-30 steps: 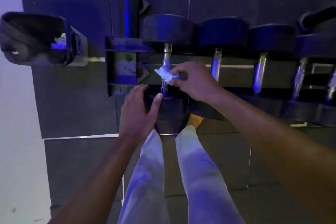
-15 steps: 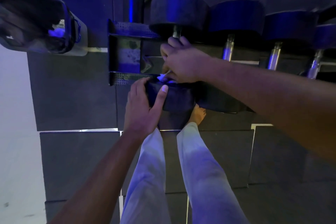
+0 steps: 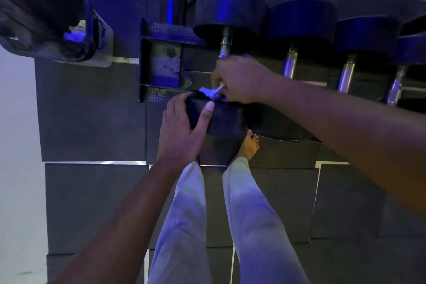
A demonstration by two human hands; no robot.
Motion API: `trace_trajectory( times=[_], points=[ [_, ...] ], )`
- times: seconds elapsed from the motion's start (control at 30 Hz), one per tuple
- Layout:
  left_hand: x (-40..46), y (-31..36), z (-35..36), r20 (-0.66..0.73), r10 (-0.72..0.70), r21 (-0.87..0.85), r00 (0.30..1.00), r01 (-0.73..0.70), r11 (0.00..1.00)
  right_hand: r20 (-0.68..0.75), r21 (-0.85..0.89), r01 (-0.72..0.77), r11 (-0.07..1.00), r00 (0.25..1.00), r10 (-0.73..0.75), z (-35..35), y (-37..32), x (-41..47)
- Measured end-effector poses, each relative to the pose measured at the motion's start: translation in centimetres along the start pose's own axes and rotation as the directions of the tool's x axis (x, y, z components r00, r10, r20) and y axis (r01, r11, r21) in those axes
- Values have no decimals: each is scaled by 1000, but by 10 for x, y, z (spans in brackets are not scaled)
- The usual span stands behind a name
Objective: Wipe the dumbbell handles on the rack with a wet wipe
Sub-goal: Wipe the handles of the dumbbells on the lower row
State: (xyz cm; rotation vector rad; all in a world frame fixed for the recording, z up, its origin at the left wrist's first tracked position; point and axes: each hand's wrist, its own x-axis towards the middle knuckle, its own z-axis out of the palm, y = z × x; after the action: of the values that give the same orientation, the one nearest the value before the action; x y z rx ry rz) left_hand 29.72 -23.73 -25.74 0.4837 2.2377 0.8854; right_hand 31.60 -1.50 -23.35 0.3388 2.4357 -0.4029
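The right hand (image 3: pixel 239 80) has slid down the first handle (image 3: pixel 224 47) since a second ago: then it pinched the wipe (image 3: pixel 208 92) mid-shaft, now it is clenched round the handle's near end, wipe bunched at its 8 o'clock against the near weight (image 3: pixel 219 120). The left hand (image 3: pixel 182 131) still grips that weight's edge, thumb over the top, steadying it. This handle looks nearly done; three more handles (image 3: pixel 289 64) wait toward 3 o'clock on the rack (image 3: pixel 161 93). The bin (image 3: pixel 46 21) sits at 10 o'clock
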Motion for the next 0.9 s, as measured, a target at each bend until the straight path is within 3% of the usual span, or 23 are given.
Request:
trace_trajectory(
  times=[0.03, 0.13, 0.33, 0.47, 0.6, 0.7, 0.9],
  points=[
    [0, 0, 0, -2, -1, 0, 1000, 1, 1000, 0, 163, -83, 983, 996, 84, 4, 8, -1],
    [0, 1, 1, 3, -8, 5, 1000, 8, 1000, -18, 403, -187, 896, 977, 212, 30, 21, -14],
    [0, -3, 5, -6, 26, 34, 1000, -26, 999, 61, 590, -338, 733, 924, 377, 58, 31, -12],
    [0, -1, 6, 0, 26, 50, 1000, -26, 998, 77, 722, -273, 635, 945, 319, 58, 36, -11],
    [3, -3, 7, -3, 35, 71, 999, -35, 997, -38, 837, -119, 535, 961, 272, 57, 28, -13],
    [3, -4, 8, 0, 38, 80, 999, -38, 996, -126, 791, -81, 606, 948, 291, 57, 22, -12],
    [4, -6, 5, 18, 46, 73, 999, -47, 996, -115, 606, -56, 794, 981, 157, 43, 28, -17]
  ],
)
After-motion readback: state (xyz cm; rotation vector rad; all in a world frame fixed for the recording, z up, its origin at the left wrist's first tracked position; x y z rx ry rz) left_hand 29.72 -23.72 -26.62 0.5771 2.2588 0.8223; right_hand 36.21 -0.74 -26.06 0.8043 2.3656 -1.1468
